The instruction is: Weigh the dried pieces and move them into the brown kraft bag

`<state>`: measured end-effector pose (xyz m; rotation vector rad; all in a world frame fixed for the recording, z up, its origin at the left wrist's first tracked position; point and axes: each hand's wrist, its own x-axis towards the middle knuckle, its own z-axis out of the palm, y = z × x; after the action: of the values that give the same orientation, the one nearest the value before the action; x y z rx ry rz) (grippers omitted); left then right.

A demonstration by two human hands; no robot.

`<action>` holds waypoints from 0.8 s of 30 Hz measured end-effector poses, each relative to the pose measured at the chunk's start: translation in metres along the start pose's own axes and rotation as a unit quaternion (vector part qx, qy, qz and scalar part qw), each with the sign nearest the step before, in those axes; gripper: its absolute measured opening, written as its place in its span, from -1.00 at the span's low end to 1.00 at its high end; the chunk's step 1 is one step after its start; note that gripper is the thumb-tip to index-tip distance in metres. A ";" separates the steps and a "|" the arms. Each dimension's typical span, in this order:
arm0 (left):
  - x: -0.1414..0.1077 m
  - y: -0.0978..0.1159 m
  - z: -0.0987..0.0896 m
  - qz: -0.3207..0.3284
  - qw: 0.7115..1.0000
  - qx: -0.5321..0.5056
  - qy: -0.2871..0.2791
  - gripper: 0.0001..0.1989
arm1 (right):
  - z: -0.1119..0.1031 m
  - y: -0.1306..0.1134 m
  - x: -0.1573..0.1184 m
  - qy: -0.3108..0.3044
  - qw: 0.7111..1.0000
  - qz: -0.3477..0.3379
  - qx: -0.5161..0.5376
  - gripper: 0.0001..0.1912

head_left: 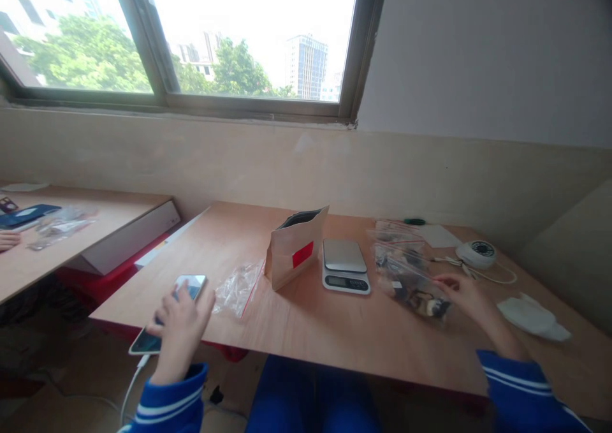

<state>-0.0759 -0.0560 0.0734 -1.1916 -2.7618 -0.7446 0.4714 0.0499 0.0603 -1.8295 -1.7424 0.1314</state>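
Observation:
My left hand (182, 318) is over a smartphone (196, 285) at the table's left front edge, fingers spread; whether the fingertips touch it I cannot tell. The phone sticks out past the edge, a white cable (135, 377) plugged into its near end. My right hand (459, 293) pinches the edge of a clear zip bag (418, 293) with dark and pale pieces inside. More filled zip bags (396, 236) lie behind it. Between the hands stand an upright brown paper pouch (282, 270) with a red label, its top open, and a digital kitchen scale (345, 257).
Clear plastic bags (236, 289) lie left of the pouch. At right are a white dome camera (475, 254) with its cable, a crumpled white bag (533, 317), a white paper (440, 236) and a green-handled tool (414, 221). Another person's hand (8, 240) rests on the left table.

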 end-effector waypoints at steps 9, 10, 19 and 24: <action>-0.129 0.127 -0.006 0.182 0.781 -0.480 -0.356 -0.70 | -0.004 -0.173 -0.081 0.033 0.979 0.036 0.200 -0.60; -0.136 0.136 -0.002 0.170 0.765 -0.505 -0.361 -0.70 | 0.002 -0.188 -0.086 0.025 0.971 0.028 0.235 -0.61; -0.126 0.139 0.047 0.062 0.748 -0.575 -0.326 -0.58 | 0.062 -0.226 -0.108 -0.119 0.895 0.028 0.430 -0.68; -0.128 0.128 0.065 0.057 0.747 -0.572 -0.334 -0.63 | 0.079 -0.222 -0.116 -0.123 0.898 0.037 0.421 -0.69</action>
<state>0.1125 -0.0377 0.0398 -2.0526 -2.4462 -2.6654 0.2248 -0.0404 0.0648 -1.2469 -1.4157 1.0180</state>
